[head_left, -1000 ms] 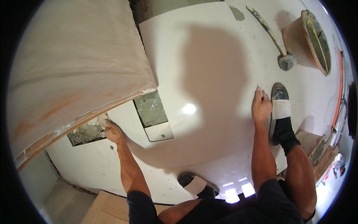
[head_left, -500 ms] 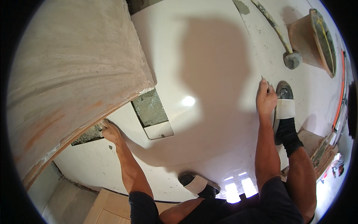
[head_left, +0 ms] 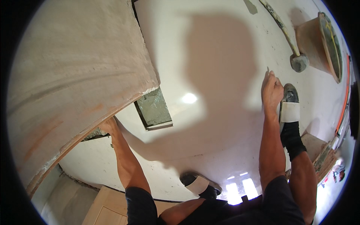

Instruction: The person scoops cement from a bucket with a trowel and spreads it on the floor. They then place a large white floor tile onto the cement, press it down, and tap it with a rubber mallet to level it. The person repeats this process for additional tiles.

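Observation:
My left hand (head_left: 108,127) reaches beneath the lower edge of a plastered overhang (head_left: 82,63), its fingers mostly hidden, beside a mortar-covered gap (head_left: 92,135) in the white floor (head_left: 221,142). Right of it is a rectangular cut-out (head_left: 152,108) filled with wet grey mortar, a thin pale strip along its lower end. My right hand (head_left: 273,92) is closed beside my sandalled right foot (head_left: 289,112), gripping a small thin object (head_left: 267,69) that pokes out past the fingertips, too small to name.
A mortar-stained bucket (head_left: 313,45) and mallet (head_left: 299,62) stand at the upper right. An orange strip (head_left: 343,105) runs along the far right, above assorted boards (head_left: 324,165). My other foot (head_left: 197,185) is below centre; a wooden panel (head_left: 107,206) lies at lower left.
My right hand has moved up and rightward. My left hand has slid further under the overhang. The small white piece below the cut-out no longer shows its face.

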Demonstrator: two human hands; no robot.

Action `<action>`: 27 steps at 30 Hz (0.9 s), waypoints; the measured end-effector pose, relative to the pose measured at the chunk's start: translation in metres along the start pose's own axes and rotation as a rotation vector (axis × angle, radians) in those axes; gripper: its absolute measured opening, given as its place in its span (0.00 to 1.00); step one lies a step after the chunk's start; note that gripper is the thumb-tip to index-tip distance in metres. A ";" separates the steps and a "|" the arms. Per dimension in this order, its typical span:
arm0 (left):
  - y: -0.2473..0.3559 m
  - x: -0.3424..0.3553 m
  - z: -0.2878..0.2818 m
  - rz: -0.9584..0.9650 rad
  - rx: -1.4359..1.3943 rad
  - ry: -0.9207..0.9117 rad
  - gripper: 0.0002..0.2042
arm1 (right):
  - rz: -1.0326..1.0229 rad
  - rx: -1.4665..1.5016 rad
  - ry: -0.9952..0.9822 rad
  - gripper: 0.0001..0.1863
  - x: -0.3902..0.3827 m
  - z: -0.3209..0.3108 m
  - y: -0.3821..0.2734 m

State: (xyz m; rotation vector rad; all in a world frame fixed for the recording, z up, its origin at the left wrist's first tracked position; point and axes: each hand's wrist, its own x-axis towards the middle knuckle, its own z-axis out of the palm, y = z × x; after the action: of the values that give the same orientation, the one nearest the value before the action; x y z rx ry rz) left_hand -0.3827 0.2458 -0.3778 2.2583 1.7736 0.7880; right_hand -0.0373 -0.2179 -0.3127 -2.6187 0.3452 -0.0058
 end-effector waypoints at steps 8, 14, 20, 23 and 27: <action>0.000 0.022 0.010 0.107 0.047 -0.003 0.35 | 0.072 0.095 -0.023 0.29 0.015 0.010 -0.027; -0.001 0.029 0.010 0.110 0.037 -0.031 0.34 | 0.076 0.061 -0.060 0.30 0.030 0.015 -0.043; 0.000 0.034 0.015 0.115 0.028 -0.059 0.34 | 0.027 -0.031 -0.007 0.31 0.048 0.028 -0.056; 0.001 0.036 0.018 0.111 0.008 -0.073 0.34 | 0.024 -0.059 -0.006 0.32 0.055 0.032 -0.063; 0.003 0.039 0.020 0.113 0.004 -0.085 0.34 | 0.036 0.024 -0.043 0.31 0.063 0.033 -0.072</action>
State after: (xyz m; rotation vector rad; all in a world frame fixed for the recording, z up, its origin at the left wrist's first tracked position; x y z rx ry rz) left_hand -0.3640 0.2854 -0.3811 2.3744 1.6250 0.6974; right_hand 0.0437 -0.1563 -0.3113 -2.5840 0.3751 0.0574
